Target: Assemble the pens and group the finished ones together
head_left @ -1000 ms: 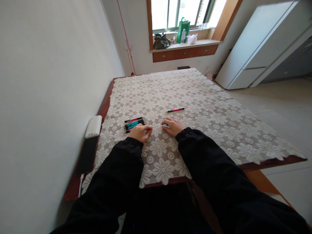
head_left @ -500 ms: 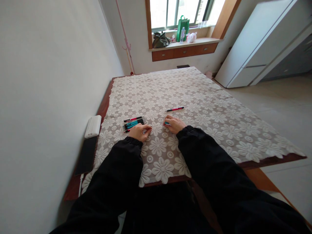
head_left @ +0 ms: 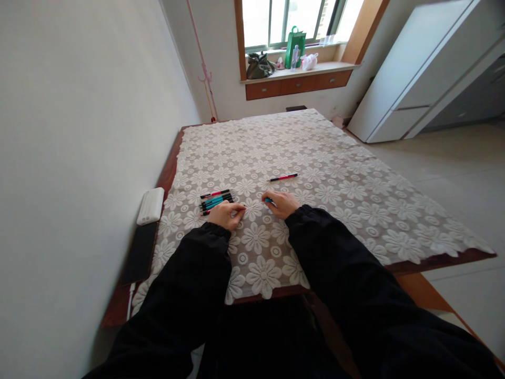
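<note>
A pale plaster wall (head_left: pixel 79 131) runs along the left, and a bright window (head_left: pixel 292 21) with a wooden sill (head_left: pixel 300 71) closes the far end. A wooden table (head_left: pixel 165 168) carries a white floral lace cloth (head_left: pixel 307 152). On the cloth, a row of black, teal and pink pens (head_left: pixel 216 199) lies just beyond the left hand (head_left: pixel 226 214), whose fingers curl loosely. The right hand (head_left: pixel 281 203) pinches a small teal pen (head_left: pixel 269 200). A lone pink-and-black pen (head_left: pixel 284 177) lies farther out.
</note>
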Motion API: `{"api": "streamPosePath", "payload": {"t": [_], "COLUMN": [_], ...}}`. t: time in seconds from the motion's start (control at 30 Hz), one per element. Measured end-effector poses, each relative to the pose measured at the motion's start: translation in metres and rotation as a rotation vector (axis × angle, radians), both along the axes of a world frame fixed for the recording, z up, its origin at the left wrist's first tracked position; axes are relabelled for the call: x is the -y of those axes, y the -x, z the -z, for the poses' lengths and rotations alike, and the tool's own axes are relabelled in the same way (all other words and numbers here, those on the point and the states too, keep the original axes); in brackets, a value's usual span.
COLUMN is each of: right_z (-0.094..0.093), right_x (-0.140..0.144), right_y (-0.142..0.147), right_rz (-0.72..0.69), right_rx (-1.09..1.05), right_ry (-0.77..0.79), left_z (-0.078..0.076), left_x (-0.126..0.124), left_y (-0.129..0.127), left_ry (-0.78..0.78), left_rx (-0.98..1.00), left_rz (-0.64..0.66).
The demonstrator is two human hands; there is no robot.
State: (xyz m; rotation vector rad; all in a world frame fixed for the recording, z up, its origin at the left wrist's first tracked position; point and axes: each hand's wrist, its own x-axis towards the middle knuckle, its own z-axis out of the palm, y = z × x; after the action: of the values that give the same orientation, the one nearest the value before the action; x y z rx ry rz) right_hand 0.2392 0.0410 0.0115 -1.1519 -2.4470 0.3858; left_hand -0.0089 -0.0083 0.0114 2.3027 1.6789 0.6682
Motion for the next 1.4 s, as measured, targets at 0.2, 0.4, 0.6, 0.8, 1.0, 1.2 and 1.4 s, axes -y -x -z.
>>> {"api": "streamPosePath", "payload": {"t": [0.2,0.4,0.6,0.8,1.0,1.2,1.4], "right_z": [0.0017,0.0021,0.0007,0.0005,0.0012,0.0019,0.0025], "right_x": [0.0002,0.0009,0.0028,0.004,0.004,0.0013,0.0015], "right_y": [0.0007,0.0023,0.0033,0.0033,0.0034,0.0031,0.003], "right_rz": [-0.028,-0.031,-0.04,-0.065,-0.068,-0.071,-0.07], "right_rx": [-0.021,-0.073,-0.136,-0.2,-0.2,-0.172,-0.158], "right_ry": [0.011,0.02,0.025,0.005,-0.001,0.006,0.008], "left_z": [0.0007,0.0041,0.0067,0.0064,0.0083,0.0066,0.006], "left_x": [-0.0001,-0.0017,-0.0025,-0.0033,-0.0042,-0.0042,-0.0037], "left_y": [0.0005,0.0023,0.0034,0.0036,0.0045,0.0038,0.0036], "left_ry": [0.002,0.003,0.003,0.01,0.004,-0.001,0.004], "left_rx": [0.006,0.01,0.005,0.01,0.003,0.015,-0.008], "left_rz": [-0.011,-0.013,-0.001,-0.006,0.036,0.052,0.052]}}
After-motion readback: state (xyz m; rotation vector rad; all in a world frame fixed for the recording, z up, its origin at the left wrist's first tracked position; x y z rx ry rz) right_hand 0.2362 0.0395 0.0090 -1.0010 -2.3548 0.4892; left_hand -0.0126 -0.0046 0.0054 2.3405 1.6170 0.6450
